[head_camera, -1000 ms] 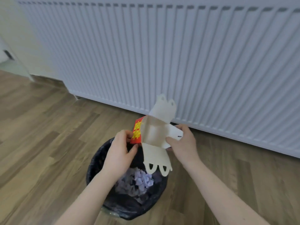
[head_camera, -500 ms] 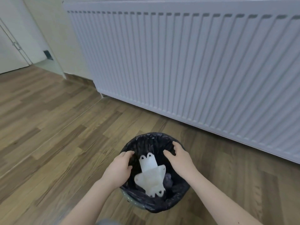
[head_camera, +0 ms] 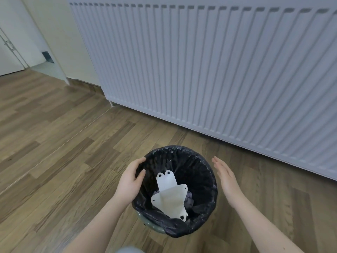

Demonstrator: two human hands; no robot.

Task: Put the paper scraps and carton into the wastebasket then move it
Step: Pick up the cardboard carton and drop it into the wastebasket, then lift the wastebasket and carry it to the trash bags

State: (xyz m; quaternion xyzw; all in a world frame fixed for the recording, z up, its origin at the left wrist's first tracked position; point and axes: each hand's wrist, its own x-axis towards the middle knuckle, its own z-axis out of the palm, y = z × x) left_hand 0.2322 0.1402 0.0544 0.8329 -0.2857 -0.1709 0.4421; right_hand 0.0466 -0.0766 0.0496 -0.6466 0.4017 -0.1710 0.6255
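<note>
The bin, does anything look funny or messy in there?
Nothing spilled. The flattened white carton lies unfolded and tilted inside the wastebasket, on top of paper scraps. The left hand grips the rim; the right hand is open beside it.

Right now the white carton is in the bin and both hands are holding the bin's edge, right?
Not quite. The head view shows only the left hand on the rim of the wastebasket; the right hand is open beside it, not touching. The white carton does lie inside.
</note>
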